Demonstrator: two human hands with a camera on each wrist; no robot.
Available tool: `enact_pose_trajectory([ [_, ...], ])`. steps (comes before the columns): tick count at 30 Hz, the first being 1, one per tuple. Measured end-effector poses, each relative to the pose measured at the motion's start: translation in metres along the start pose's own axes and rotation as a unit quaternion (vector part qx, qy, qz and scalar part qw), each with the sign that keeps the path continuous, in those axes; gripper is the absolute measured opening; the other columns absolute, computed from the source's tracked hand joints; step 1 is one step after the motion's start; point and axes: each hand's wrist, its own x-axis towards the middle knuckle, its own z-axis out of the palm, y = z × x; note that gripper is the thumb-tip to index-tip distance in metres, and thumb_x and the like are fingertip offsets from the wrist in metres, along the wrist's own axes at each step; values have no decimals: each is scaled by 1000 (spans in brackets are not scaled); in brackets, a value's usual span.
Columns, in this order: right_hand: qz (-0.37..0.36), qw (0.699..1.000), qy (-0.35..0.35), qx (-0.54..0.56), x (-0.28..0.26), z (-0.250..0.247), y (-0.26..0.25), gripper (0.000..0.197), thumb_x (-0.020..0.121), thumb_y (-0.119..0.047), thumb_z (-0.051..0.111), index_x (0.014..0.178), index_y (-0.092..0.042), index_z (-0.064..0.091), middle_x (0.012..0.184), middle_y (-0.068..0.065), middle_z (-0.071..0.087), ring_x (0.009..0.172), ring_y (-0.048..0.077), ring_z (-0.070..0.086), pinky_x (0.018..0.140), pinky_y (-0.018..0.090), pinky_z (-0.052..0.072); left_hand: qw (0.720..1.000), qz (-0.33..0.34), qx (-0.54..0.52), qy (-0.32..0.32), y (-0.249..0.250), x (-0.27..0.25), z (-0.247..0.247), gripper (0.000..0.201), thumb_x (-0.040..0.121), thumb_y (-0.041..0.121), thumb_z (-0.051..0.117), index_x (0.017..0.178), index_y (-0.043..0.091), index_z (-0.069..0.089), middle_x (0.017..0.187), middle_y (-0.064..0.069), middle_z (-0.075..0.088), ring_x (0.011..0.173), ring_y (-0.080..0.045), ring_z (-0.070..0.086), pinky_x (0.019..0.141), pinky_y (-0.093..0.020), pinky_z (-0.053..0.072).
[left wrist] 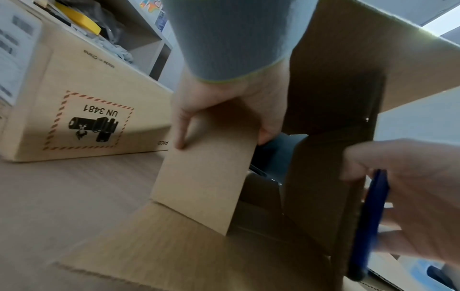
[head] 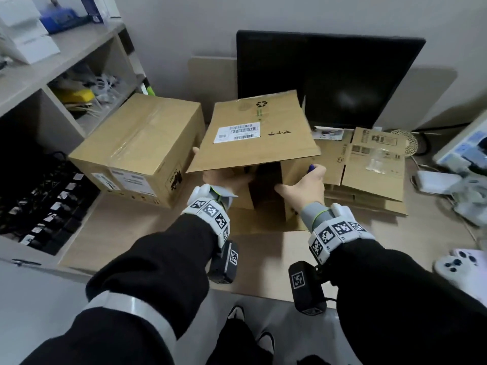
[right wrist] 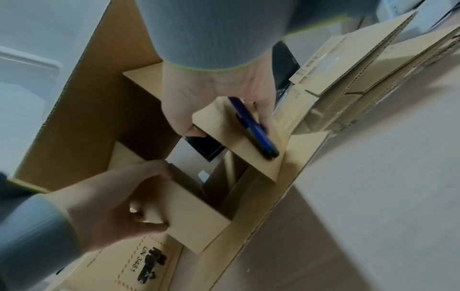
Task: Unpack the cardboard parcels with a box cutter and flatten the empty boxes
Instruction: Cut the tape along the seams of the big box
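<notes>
Open corrugated cardboard box [head: 259, 135] at centre of pale wood-grain desk [head: 126, 233], long top flap raised and level, matte brown, bearing a white barcode label [head: 237, 131] and a printed recycling mark. Two short side flaps standing upright beneath it, fluted edges visible in the wrist views. Left hand [head: 224, 177] pinching the left side flap [left wrist: 206, 167], thumb on the outer face, fingers curled over the inner edge. Right hand [head: 305, 185] gripping the right side flap [right wrist: 239, 141], with a slim blue box cutter [right wrist: 254, 128] clamped flat against the cardboard under the fingers; blade state not discernible. Dark, glossy, flat-edged object [right wrist: 204, 145] inside the box, partly hidden, identity unclear. Sealed rectangular parcel [head: 139, 148] just left of the open box, clear glossy tape along its top seam, red-hatched "UN 3481" battery label [left wrist: 92, 122] on its end. Stack of flattened cardboard boxes [head: 369, 167] to the right, lying flat, printed panels up. Black monitor [head: 329, 77] behind, screen dark. Grey knit cuffs with green trim on both wrists, white bands with square black-and-white markers above them.
</notes>
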Motion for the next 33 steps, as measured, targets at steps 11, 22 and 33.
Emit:
enact_pose_trajectory([
  [11, 106, 967, -45, 226, 13, -35, 37, 36, 67, -10, 45, 102, -20, 40, 88, 10, 48, 77, 31, 51, 72, 40, 48, 991, 44, 101, -72, -56, 6, -29, 48, 89, -2, 43, 135, 9, 49, 122, -16, 61, 109, -31, 56, 80, -23, 38],
  [22, 337, 855, -163, 358, 3, -36, 124, 22, 88, 14, 39, 94, -5, 50, 103, 13, 57, 83, 26, 69, 67, 36, 55, 882, 124, 394, -228, -66, -4, -3, 101, 79, -16, 44, 151, 34, -7, 161, -2, 1, 140, -29, 30, 100, -32, 40],
  [33, 329, 909, 158, 198, 41, -101, 126, 24, 85, -6, 44, 107, -7, 53, 74, 3, 47, 70, 22, 50, 67, 29, 41, 805, 122, 509, -279, -55, 14, 48, 100, 80, 1, 65, 153, 26, 1, 160, -6, -9, 148, -29, -2, 113, -44, 24],
])
